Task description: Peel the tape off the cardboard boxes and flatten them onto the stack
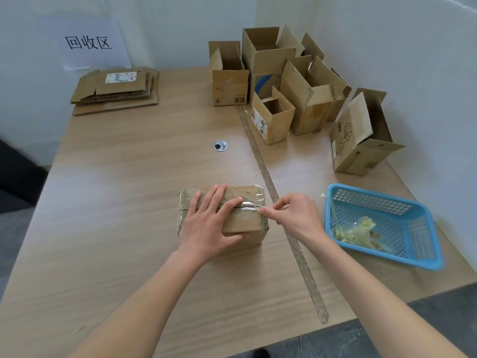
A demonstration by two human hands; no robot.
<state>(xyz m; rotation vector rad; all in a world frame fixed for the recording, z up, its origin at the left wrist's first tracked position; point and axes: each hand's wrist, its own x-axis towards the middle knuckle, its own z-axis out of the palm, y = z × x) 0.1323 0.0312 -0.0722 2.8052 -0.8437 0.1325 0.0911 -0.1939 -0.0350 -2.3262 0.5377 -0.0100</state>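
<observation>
The left hand (210, 223) lies flat and spread over the top of a small sealed cardboard box (241, 223) near the middle of the bench (116, 202), pinning it, while the right hand (296, 215) pinches the lifted end of a clear tape strip (254, 206) at the box's 3 o'clock edge. The tape runs along the centre seam and looks thin, glossy and clingy, likely to stretch or tear if pulled sharply; a low, steady pull from that free end seems the sound hold. The box itself appears light and fairly stiff, prone to sliding on the smooth wood unless held down, as it is now.

At 11 o'clock, under a paper sign (87, 42) on the wall, sits one stack of flattened cardboard (116, 91); its layers cannot be counted. At 1 o'clock stands a cluster of opened boxes (273, 81), about six, with some hidden behind others so the tally is uncertain, and one more open box (361, 135) lies tipped on its side at 2 o'clock. One blue plastic basket (426, 257) at 3 o'clock holds a crumpled wad of peeled tape (358, 229). One long strip of old tape (281, 210) runs across the bench, passing between box and basket.
</observation>
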